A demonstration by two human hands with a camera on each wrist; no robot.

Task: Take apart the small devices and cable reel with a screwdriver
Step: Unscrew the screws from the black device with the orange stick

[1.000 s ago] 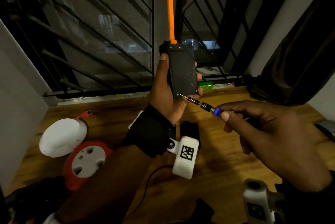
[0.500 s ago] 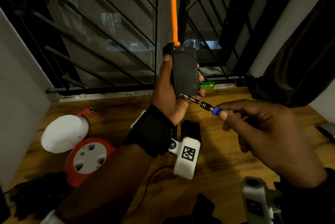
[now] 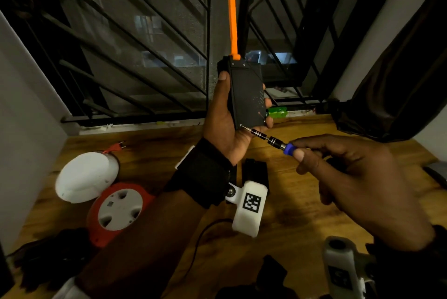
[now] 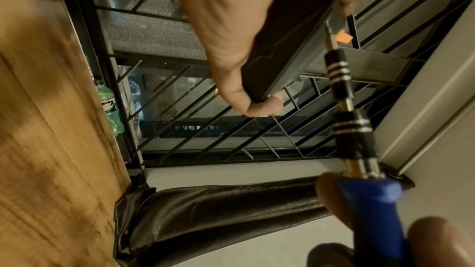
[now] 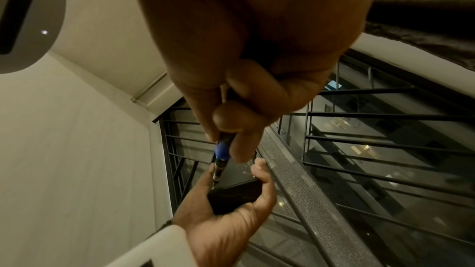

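Observation:
My left hand [image 3: 225, 119] holds a flat black device [image 3: 246, 95] upright above the table, thumb on its left edge and fingers curled round the right edge. An orange antenna [image 3: 232, 20] sticks up from its top. My right hand [image 3: 343, 168] pinches the blue-handled screwdriver [image 3: 278, 142] with thumb and fingers. The screwdriver's tip sits at the lower left corner of the device's face. The left wrist view shows the screwdriver [image 4: 352, 109] meeting the device [image 4: 287, 48]. In the right wrist view the screwdriver [image 5: 219, 159] points down onto the device [image 5: 236, 186].
On the wooden table [image 3: 302, 238], at left, lie a red and white cable reel [image 3: 118, 211] and a white round cover [image 3: 84, 177], with an orange plug [image 3: 116, 147] behind. A green bottle [image 3: 278, 112] lies on the window sill. A dark curtain [image 3: 399, 76] hangs at right.
The device and the screwdriver have stayed together in nearly the same place. The view shifted slightly; the screwdriver's tip stays at the same lower left corner.

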